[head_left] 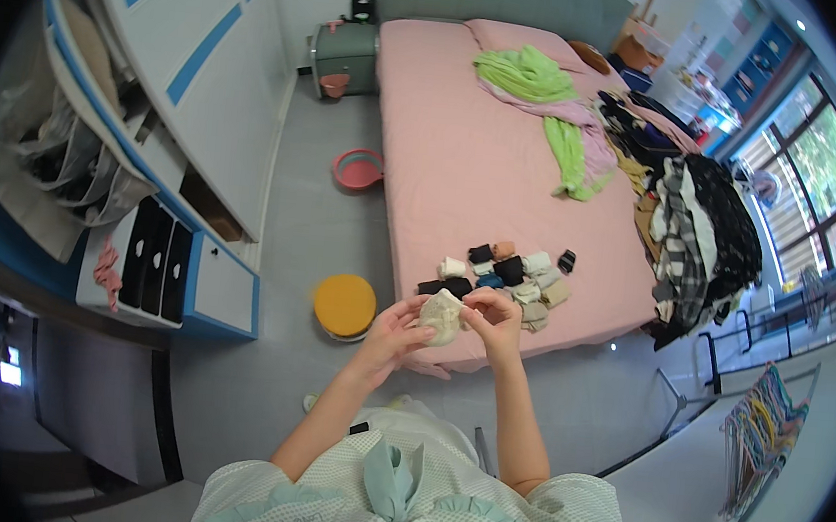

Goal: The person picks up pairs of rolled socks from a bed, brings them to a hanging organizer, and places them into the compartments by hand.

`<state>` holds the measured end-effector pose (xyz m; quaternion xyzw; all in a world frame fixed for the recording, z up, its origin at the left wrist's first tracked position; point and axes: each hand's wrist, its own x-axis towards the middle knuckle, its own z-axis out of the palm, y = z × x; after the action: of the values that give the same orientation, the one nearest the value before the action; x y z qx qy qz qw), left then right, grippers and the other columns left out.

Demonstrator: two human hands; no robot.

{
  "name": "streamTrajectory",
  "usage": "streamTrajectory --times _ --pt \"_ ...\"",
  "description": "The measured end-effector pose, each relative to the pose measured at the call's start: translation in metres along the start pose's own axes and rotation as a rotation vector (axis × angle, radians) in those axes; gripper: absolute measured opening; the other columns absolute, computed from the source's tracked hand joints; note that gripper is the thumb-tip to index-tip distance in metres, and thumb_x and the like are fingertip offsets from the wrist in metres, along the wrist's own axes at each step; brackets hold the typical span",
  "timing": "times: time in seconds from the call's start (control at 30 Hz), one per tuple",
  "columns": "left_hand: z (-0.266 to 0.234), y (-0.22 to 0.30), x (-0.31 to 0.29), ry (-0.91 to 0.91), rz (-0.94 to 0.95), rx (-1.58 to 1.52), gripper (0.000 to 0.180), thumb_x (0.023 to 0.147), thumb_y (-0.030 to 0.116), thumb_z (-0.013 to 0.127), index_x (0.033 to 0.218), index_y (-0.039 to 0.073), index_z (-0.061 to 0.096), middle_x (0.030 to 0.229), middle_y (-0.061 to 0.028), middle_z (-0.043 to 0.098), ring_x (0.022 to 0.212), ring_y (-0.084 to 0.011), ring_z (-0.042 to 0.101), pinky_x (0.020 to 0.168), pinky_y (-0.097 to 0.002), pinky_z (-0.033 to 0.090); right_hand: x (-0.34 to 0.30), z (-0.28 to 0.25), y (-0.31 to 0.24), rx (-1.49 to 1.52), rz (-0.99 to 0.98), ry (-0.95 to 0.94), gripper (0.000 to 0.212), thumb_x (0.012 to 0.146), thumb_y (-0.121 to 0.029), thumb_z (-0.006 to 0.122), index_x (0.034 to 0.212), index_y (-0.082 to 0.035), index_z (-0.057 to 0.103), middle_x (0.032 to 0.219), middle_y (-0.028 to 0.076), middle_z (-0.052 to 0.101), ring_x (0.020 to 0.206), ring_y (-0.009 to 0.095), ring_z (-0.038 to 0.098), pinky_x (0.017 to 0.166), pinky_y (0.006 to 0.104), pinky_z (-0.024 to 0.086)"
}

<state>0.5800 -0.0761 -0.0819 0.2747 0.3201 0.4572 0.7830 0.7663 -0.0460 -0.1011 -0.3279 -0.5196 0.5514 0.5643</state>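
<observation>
Between my two hands, just over the near edge of the bed, is a cream-coloured sock (443, 319), bunched up. My left hand (392, 337) holds its left side, with the thumb across the front. My right hand (495, 320) pinches its upper right edge between thumb and fingers. Beyond my hands, several small rolled socks lie in a loose group on the pink bed: a black one (509, 270), a white one (452, 268), a peach one (503, 250) and a beige one (555, 292) among them.
A pile of dark and checked clothes (691, 235) covers the bed's right edge. Green and pink cloth (529, 75) lies farther back. On the floor to the left stand a yellow round stool (345, 304) and a pink basin (357, 169). Hangers (766, 431) hang at the right.
</observation>
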Motion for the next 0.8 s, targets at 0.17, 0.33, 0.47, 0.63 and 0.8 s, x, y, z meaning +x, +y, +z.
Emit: streamTrajectory --times 0.17,0.33,0.47,0.63,0.8 --pt "-0.026 0.019 -0.031 0.164 0.233 -0.012 0.055 0.072 -0.001 0.069 0.122 0.002 0.045 0.114 -0.0066 0.053 0.104 -0.0154 0.055 0.091 -0.0292 0.046 0.014 0.055 0.012 0.065 -0.073 -0.030 0.023 0.077 0.004 0.064 0.100 0.001 0.061 0.099 0.005 0.060 0.092 0.011 0.055 0.077 0.0232 0.046" --pt "-0.060 0.045 -0.069 0.279 0.452 0.124 0.055 0.070 -0.003 0.071 0.119 0.002 0.046 0.113 -0.0072 0.053 0.103 -0.0151 0.054 0.088 -0.0288 0.048 0.013 0.122 0.019 0.085 0.069 -0.062 0.021 0.083 0.000 0.059 0.104 0.001 0.060 0.100 0.005 0.061 0.094 0.010 0.056 0.083 0.0247 0.044" --pt "-0.091 0.068 -0.102 0.350 0.499 0.175 0.057 0.067 -0.003 0.072 0.118 0.004 0.047 0.114 -0.0068 0.051 0.105 -0.0158 0.053 0.091 -0.0298 0.045 0.012 0.178 0.030 0.106 0.097 -0.164 0.026 0.085 -0.002 0.057 0.111 0.001 0.056 0.104 0.005 0.060 0.096 0.011 0.056 0.085 0.0253 0.044" --pt "-0.134 0.099 -0.142 0.444 0.680 0.312 0.054 0.067 -0.003 0.074 0.113 0.002 0.048 0.109 -0.0073 0.055 0.100 -0.0155 0.056 0.088 -0.0295 0.047 0.022 0.259 0.032 0.084 0.130 -0.324 0.038 0.082 -0.007 0.062 0.118 -0.001 0.052 0.107 0.006 0.059 0.099 0.012 0.056 0.086 0.0262 0.044" --pt "-0.190 0.126 -0.182 0.484 0.774 0.408 0.052 0.067 0.001 0.075 0.113 0.002 0.049 0.110 -0.0075 0.054 0.103 -0.0153 0.054 0.088 -0.0292 0.046 0.032 0.338 0.038 0.048 0.209 -0.480 0.042 0.081 -0.012 0.064 0.119 0.000 0.051 0.108 0.004 0.057 0.101 0.012 0.054 0.088 0.0270 0.042"
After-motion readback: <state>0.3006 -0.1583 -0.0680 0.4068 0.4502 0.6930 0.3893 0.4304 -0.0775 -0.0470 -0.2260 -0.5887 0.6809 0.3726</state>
